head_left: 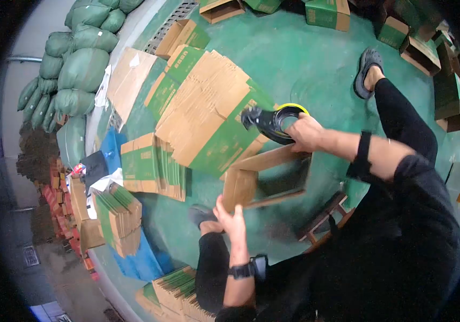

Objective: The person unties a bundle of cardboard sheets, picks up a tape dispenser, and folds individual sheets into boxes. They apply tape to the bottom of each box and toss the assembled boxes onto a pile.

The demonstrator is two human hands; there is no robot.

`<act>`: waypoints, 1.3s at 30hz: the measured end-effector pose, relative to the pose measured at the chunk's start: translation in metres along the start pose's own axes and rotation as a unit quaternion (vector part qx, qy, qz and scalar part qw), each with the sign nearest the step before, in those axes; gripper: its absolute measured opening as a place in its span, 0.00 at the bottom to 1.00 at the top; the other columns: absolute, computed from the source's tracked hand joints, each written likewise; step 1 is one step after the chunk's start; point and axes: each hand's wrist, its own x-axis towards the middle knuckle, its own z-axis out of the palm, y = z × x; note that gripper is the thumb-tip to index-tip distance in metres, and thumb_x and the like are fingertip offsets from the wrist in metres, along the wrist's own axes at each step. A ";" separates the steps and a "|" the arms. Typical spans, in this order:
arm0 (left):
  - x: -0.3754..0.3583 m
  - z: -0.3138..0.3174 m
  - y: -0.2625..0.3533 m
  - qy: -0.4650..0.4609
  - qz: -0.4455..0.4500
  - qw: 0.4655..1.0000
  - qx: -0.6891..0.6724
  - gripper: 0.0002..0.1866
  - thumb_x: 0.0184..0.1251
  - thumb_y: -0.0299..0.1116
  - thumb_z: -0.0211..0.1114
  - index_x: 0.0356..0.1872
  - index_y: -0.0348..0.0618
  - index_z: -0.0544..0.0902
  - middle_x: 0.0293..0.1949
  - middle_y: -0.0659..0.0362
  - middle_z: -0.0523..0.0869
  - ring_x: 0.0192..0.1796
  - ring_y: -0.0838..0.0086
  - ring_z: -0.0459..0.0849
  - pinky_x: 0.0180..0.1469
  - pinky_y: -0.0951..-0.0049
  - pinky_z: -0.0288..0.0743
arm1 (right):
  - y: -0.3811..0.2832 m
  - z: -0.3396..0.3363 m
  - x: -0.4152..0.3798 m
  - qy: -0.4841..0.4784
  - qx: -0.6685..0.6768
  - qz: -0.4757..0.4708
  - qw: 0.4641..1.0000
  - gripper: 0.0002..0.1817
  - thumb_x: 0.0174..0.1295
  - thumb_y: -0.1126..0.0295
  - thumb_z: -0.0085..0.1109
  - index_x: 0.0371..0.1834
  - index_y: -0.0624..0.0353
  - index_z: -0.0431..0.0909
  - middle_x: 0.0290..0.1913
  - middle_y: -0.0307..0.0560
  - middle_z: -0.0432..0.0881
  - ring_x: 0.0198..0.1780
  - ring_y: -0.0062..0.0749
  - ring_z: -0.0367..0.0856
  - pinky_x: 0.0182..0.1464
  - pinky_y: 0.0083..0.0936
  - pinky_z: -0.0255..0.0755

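A plain brown carton (239, 189) gapes, its inside dark; left hand (233, 221) pinches its corner, right hand (306, 133) (fingertips partly hidden) grips a blurred tape dispenser (267, 122).

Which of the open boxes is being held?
The box in the left hand, near the right hand's tape dispenser; the other open boxes lie away from both hands.

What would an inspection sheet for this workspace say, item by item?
Surface: green floor, darker smudges in places.
Job's things: open brown cardboard carton; black tape dispenser with yellow ring, partly blurred.
Clutter: stacks of flattened green-and-brown cardboard cartons; crumpled blue sheet.
Grippers: none, bare hands; left hand on the carton, right hand holding the dispenser.
Cables: nothing seen.
Surroundings: stuffed dark-green sacks piled by the wall.
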 end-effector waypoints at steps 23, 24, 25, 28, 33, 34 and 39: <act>0.011 0.110 0.084 -0.432 -0.112 0.797 0.407 0.59 0.34 0.70 0.62 0.66 0.44 0.49 0.59 0.22 0.34 0.62 0.26 0.36 0.64 0.45 0.42 | -0.030 0.009 0.052 0.306 0.171 0.024 0.936 0.14 0.41 0.64 0.61 0.26 0.62 0.70 0.22 0.53 0.76 0.30 0.46 0.75 0.43 0.38 0.62; 0.013 0.105 0.084 -0.414 -0.085 0.817 0.392 0.57 0.35 0.69 0.62 0.65 0.46 0.52 0.60 0.24 0.38 0.62 0.26 0.36 0.63 0.44 0.41 | -0.038 0.022 0.038 0.220 0.166 0.057 0.960 0.16 0.42 0.64 0.59 0.34 0.59 0.71 0.27 0.52 0.78 0.35 0.44 0.76 0.47 0.41 0.60; 0.015 0.098 0.080 -0.397 -0.049 0.845 0.355 0.49 0.39 0.64 0.62 0.62 0.44 0.59 0.61 0.31 0.48 0.63 0.31 0.39 0.63 0.44 0.40 | -0.047 0.039 0.019 0.254 0.176 0.040 0.950 0.19 0.44 0.64 0.59 0.40 0.59 0.71 0.26 0.51 0.77 0.36 0.44 0.76 0.50 0.41 0.59; 0.003 0.036 0.066 -0.336 0.020 0.917 0.214 0.32 0.58 0.49 0.56 0.58 0.37 0.65 0.61 0.32 0.52 0.64 0.41 0.53 0.60 0.42 0.47 | -0.045 0.073 -0.006 0.380 0.087 -0.063 0.919 0.22 0.43 0.66 0.60 0.42 0.62 0.71 0.28 0.49 0.77 0.39 0.41 0.74 0.52 0.38 0.59; -0.003 0.035 0.004 0.023 0.146 0.986 0.076 0.24 0.66 0.37 0.46 0.58 0.32 0.62 0.59 0.35 0.59 0.61 0.46 0.60 0.61 0.56 0.54 | -0.037 0.075 -0.009 0.216 0.237 -0.061 0.945 0.23 0.40 0.73 0.59 0.44 0.61 0.71 0.44 0.54 0.73 0.51 0.49 0.67 0.60 0.41 0.52; 0.011 0.047 0.005 0.037 0.147 0.984 0.093 0.25 0.66 0.36 0.45 0.58 0.27 0.59 0.59 0.35 0.60 0.61 0.47 0.60 0.61 0.60 0.55 | -0.034 0.076 -0.007 0.196 0.259 -0.069 0.943 0.25 0.40 0.75 0.59 0.48 0.58 0.70 0.48 0.54 0.72 0.53 0.51 0.65 0.60 0.41 0.51; 0.038 0.087 0.020 -0.010 -0.008 0.994 0.112 0.25 0.65 0.38 0.46 0.55 0.26 0.61 0.54 0.34 0.66 0.54 0.46 0.68 0.56 0.56 0.61 | -0.044 0.045 -0.007 0.212 0.261 -0.088 0.938 0.27 0.39 0.77 0.58 0.49 0.60 0.68 0.50 0.54 0.70 0.56 0.48 0.64 0.61 0.41 0.50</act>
